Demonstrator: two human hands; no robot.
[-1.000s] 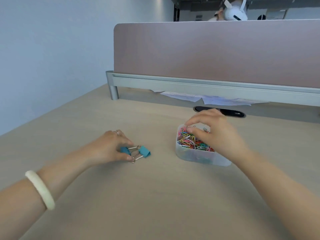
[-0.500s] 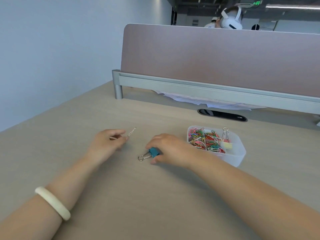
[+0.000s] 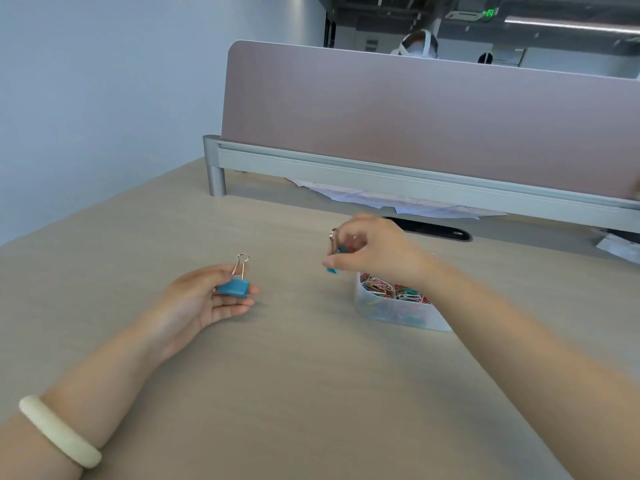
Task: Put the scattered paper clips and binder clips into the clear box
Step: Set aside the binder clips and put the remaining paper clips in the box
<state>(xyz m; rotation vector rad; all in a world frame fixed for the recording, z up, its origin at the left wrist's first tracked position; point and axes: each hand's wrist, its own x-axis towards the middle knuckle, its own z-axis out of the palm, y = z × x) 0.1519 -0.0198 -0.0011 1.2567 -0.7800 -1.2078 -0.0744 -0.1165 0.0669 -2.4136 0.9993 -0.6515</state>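
My left hand (image 3: 204, 299) lies palm up on the desk and pinches a blue binder clip (image 3: 234, 286) whose wire handles stand upright. My right hand (image 3: 377, 252) hovers just left of the clear box (image 3: 394, 315) and grips a second blue binder clip (image 3: 335, 259), mostly hidden by the fingers. The box sits on the desk under my right wrist and holds a heap of coloured paper clips (image 3: 391, 289). My forearm hides its far right part.
A pink divider panel (image 3: 415, 123) on a grey rail (image 3: 381, 174) closes the desk's far side, with white papers (image 3: 374, 199) under it and a black cable slot (image 3: 443, 232) behind my right hand. A person sits beyond the divider. A wall runs along the left.
My right hand has lifted its blue binder clip off the desk and carried it right, towards the box. My left hand has turned palm up and now holds a blue binder clip.
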